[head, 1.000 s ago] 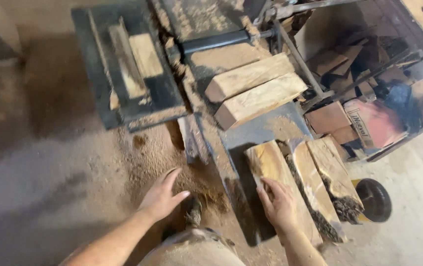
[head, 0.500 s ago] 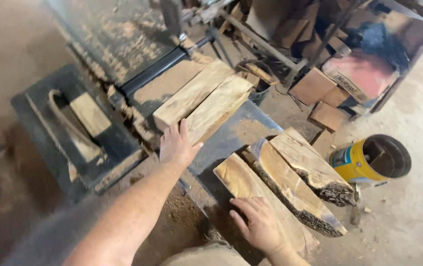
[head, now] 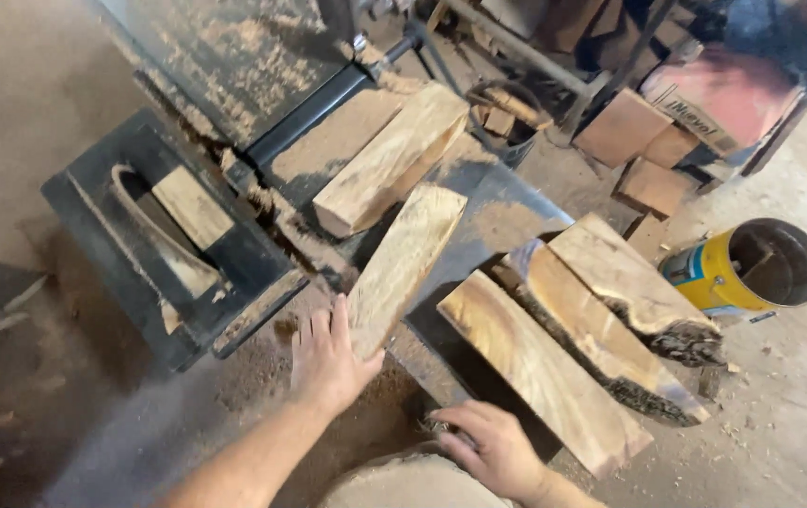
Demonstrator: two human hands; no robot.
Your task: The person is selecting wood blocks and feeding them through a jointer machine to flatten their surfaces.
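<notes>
Left hand (head: 328, 362) grips the near end of a wood block (head: 403, 263), tilted over the dark counter (head: 507, 212). Right hand (head: 493, 447) is loosely curled, holding nothing, near a long plank (head: 540, 372). Another block (head: 389, 160) lies farther back; yellow can (head: 747, 268) at right.

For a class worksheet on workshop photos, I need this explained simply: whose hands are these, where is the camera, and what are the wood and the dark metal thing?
The camera sits on the person's head and looks down, so both hands are their own. The left hand grips the near end of a pale wood block. The right hand rests low, holding nothing visible. Both work over a dark metal machine table dusted with sawdust. A second block and rough bark-edged slabs lie on it. A yellow can lies on the floor.
</notes>
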